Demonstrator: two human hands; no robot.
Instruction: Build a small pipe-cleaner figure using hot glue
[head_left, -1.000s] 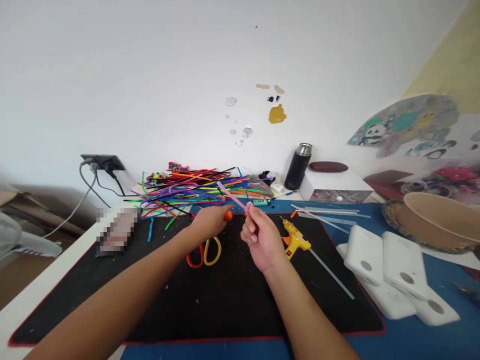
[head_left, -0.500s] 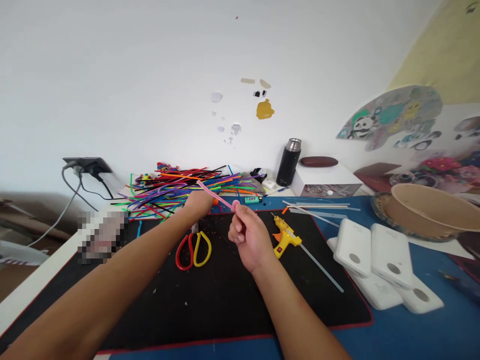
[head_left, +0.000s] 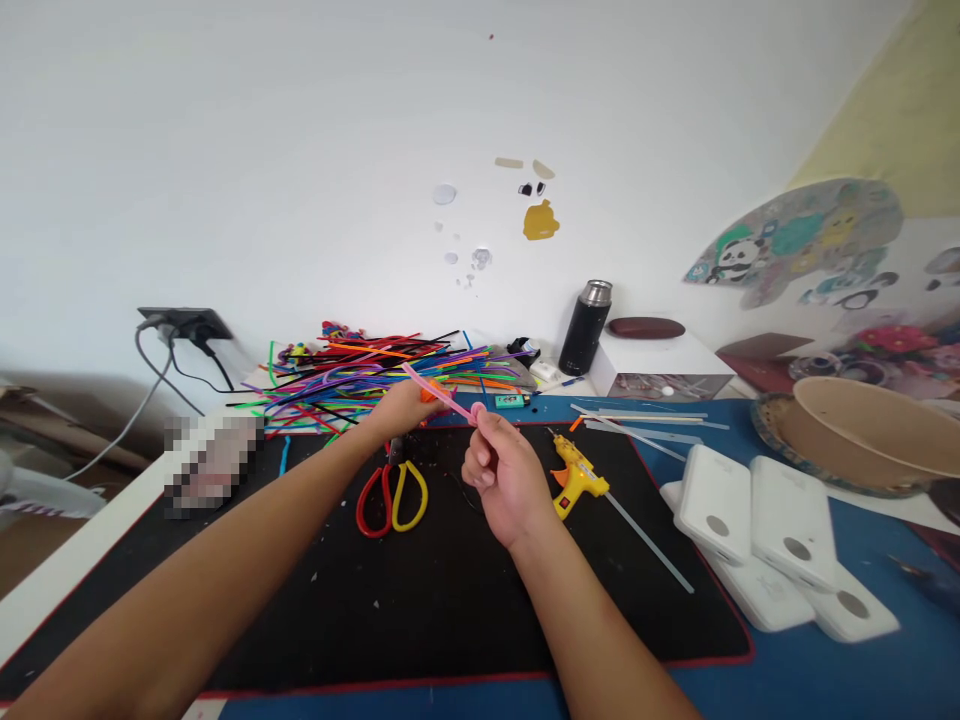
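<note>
The right hand (head_left: 504, 480) is up over the black mat (head_left: 450, 610) on the worktop (head_left: 825, 690). Its fingers (head_left: 486, 440) are pinched tight on a pink fuzzy stick (head_left: 454, 397), right where the stick has a tiny curl at its end. From the pinch, the stick points up and away toward ten o'clock.

The left hand (head_left: 401, 408) is at ten o'clock from the right hand, very near it. Its fingers are closed on a small orange bit (head_left: 427, 396). The pink stick goes just over that hand. I cannot tell if the left fingers hold the stick too.

A big pile of fuzzy sticks (head_left: 352, 378) lies just past the left hand, at eleven o'clock. Red and yellow scissors (head_left: 394, 495) lie on the mat at six o'clock from the left hand. A yellow glue gun (head_left: 576, 478) lies at three o'clock from the right hand.

To do this well, I think the pinch should stay close to the curl, so the stick does not flop. Small, slow turns would make the curl neat. Holding both hands above the mat, away from the pile, should stop the long end from snagging on other sticks.
</note>
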